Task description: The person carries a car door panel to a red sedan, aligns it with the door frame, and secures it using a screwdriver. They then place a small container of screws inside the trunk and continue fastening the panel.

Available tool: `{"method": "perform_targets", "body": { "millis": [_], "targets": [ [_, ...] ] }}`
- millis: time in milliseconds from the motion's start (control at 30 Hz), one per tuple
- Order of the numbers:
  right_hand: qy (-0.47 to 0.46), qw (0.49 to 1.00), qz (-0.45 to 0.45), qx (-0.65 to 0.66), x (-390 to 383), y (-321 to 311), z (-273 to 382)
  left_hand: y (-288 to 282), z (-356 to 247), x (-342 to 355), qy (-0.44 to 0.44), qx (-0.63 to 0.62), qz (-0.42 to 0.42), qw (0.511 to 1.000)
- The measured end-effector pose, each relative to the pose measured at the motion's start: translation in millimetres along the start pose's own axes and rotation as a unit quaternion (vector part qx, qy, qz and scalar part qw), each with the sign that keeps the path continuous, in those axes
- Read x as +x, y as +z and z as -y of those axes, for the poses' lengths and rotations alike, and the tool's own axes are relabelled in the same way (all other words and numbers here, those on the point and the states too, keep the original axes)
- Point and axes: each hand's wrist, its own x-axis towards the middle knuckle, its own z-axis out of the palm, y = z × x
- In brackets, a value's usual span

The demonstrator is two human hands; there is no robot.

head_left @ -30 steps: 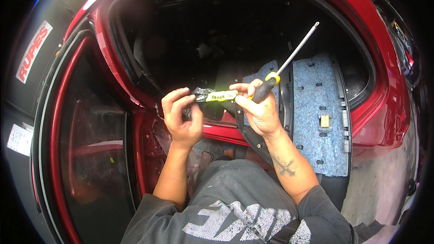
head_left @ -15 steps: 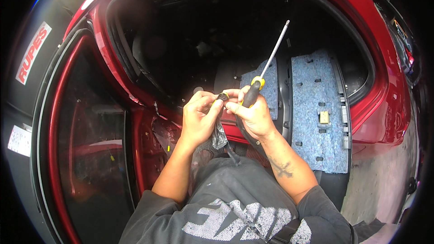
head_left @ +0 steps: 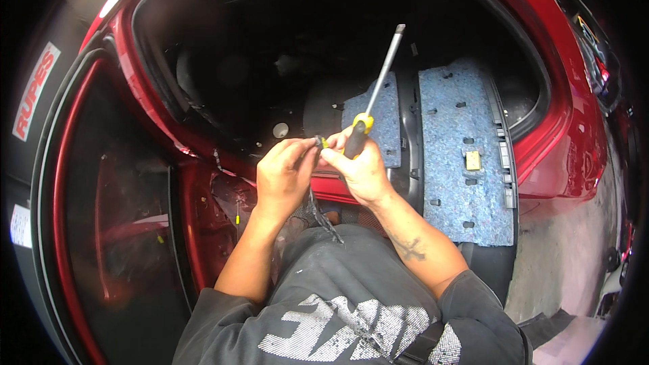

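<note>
1. Head view: both of my hands were up in front of my chest, close together, fingertips nearly meeting.
2. Left hand [head_left: 279, 174]: fingers pinched together on the top end of a dark plastic strip [head_left: 318, 212]; thumb and fingertips partly hid the grip.
3. Strip hung below that hand, crinkled, lower end down against my grey shirt [head_left: 318, 263].
4. Right hand [head_left: 365, 170]: fingers clamped around the black-and-yellow handle of a screwdriver [head_left: 356, 136], with thumb and fingertip also at a small yellow-green label [head_left: 325, 142].
5. Label sat between the two hands, right beside the dark end of the strip; could not tell how the two were joined.
6. Screwdriver shaft pointed up and slightly right, tip free in front of the dark car interior [head_left: 236, 34].
7. Right of my hands: large blue felt panel [head_left: 449, 115] with slots and a dark clipped edge; small yellow block [head_left: 472, 160] lay on it.
8. Smaller blue felt piece [head_left: 384, 98] was just left of that panel, behind the screwdriver.
9. Left: red car door [head_left: 71, 284] with dark glass, swung open; small yellow-tipped item [head_left: 237, 219] near the red sill, too small to identify.
10. White round spot [head_left: 280, 130] showed in the interior, just above my left hand.
</note>
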Motion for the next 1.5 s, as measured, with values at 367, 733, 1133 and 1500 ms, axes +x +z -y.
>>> {"method": "perform_targets", "body": {
  "millis": [367,733,1133,1500],
  "targets": [
    [0.016,0.938,-0.003,-0.346,-35,-28,-27,13,24,-38,-0.083,-0.006,0.146,0.986],
    [-0.016,0.873,0.066,-0.482,-48,-45,-51,28,46,-81,-0.110,0.009,0.207,0.972],
    [-0.134,0.871,-0.024,-0.472,-43,-35,-66,77,59,-98,-0.360,-0.186,-0.015,0.914],
    [0.066,0.954,-0.097,-0.276,-35,-52,-85,79,74,-98,-0.395,-0.316,0.022,0.863]
  ]
}}
